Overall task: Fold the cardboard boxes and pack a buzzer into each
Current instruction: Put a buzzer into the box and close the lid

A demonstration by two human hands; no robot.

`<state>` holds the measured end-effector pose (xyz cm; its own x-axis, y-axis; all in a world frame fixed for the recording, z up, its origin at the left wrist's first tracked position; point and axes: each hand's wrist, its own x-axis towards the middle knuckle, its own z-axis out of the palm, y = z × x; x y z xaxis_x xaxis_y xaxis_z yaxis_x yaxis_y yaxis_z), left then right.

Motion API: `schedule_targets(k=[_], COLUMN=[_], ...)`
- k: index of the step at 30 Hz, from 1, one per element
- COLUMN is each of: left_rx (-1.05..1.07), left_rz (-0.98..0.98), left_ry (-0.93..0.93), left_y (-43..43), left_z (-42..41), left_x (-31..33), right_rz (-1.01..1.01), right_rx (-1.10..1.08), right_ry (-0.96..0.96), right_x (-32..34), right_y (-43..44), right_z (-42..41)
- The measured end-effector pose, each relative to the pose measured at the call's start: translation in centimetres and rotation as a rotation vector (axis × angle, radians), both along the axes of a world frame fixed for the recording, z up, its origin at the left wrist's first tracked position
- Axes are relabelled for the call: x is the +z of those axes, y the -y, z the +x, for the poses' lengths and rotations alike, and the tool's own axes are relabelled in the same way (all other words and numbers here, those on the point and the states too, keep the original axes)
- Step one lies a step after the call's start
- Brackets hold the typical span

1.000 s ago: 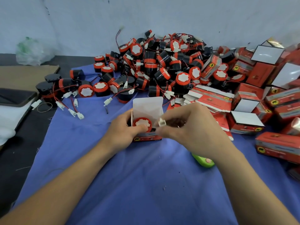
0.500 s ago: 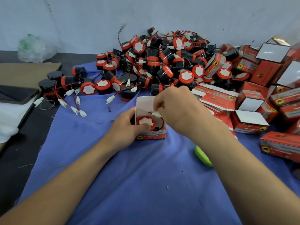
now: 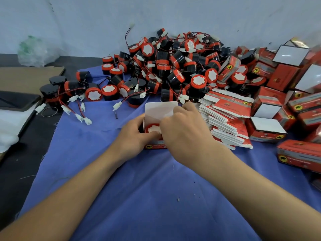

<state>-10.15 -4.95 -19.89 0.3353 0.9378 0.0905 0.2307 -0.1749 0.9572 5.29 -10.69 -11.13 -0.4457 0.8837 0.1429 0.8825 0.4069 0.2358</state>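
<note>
Red box (image 3: 159, 110) — left hand (image 3: 133, 136) around, right hand (image 3: 184, 133) atop

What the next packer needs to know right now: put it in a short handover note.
Left hand grips the open box on its left side. Right hand covers the box's right side, fingers curled at the lid flap; what it holds is hidden.
Done: one buzzer sits inside, with the flap up.
Left: close this box, then fold the flat boxes and fill them from the buzzer pile. Folded boxes lie to the right.
</note>
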Motion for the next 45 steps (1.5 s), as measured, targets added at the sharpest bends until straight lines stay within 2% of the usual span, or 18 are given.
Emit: schedule_targets(k=[5,7,9,11,13,16,22,23,28,31,32,33,34,37,39,40,43,45], left_rx=[0.013,0.013,0.007,0.013,0.019,0.024,0.007,0.007,0.023,0.030,0.034,0.036,0.038,0.048,0.056,0.060,0.067,0.055], left_rz=[0.018,0.008,-0.011,-0.030,-0.038,-0.043,-0.047,-0.048,-0.061,-0.056,-0.057,-0.057,-0.057,-0.074,-0.080,-0.077,-0.060,-0.050], left_ry=[-0.034,-0.024,-0.028,-0.035,-0.047,-0.036,-0.049,-0.047,-0.041,-0.042,-0.041,-0.040,-0.041,-0.043,-0.055,-0.061,-0.066,-0.055], left_y=[0.2,0.1,0.0,0.1,0.0,-0.1,0.0,0.1,0.2,0.2,0.2,0.2,0.2,0.1,0.0,0.0,0.1,0.2], left_z=[0.2,0.2,0.1,0.1,0.0,-0.3,-0.5,-0.4,-0.2,-0.1,-0.2,-0.2,-0.2,-0.1,-0.1,-0.2,0.0,-0.1], left_x=[0.5,0.3,0.1,0.1,0.3,0.5,0.7,0.7,0.8,0.7,0.7,0.7,0.7,0.6,0.5,0.5,0.5,0.6], right_rz=[-0.021,-0.180,-0.402,-0.517,-0.484,-0.248,0.186,0.203,0.012,-0.209,-0.288,-0.332,-0.312,-0.052,-0.116,-0.192,-0.386,-0.465], right_rx=[0.125,0.184,0.145,0.094,0.054,0.077,0.023,-0.019,-0.099,-0.085,-0.095,-0.120,-0.148,-0.266,-0.315,-0.318,-0.228,-0.211], right_ry=[0.233,0.257,0.254,0.210,0.086,-0.015,-0.030,-0.020,0.099,0.103,-0.007,-0.212,-0.476,-1.293,-1.763,-1.867,-1.746,-1.751], right_x=[1.0,1.2,1.7,2.0,1.7,0.4,-2.2,-2.3,-2.1,-1.4,-1.4,-1.6,-2.0,-4.5,-5.8,-6.2,-6.4,-6.8], right_y=[-1.4,-2.4,-3.7,-4.9,-5.6,-5.3,-4.1,-4.0,-4.0,-4.4,-4.6,-4.6,-4.2,-2.2,-1.7,-1.7,-1.8,-1.8], right_z=[-0.5,-0.5,0.3,1.2,1.6,1.3,1.9,1.7,1.1,2.0,2.6,3.2,3.8,4.4,4.0,4.0,4.0,3.9])
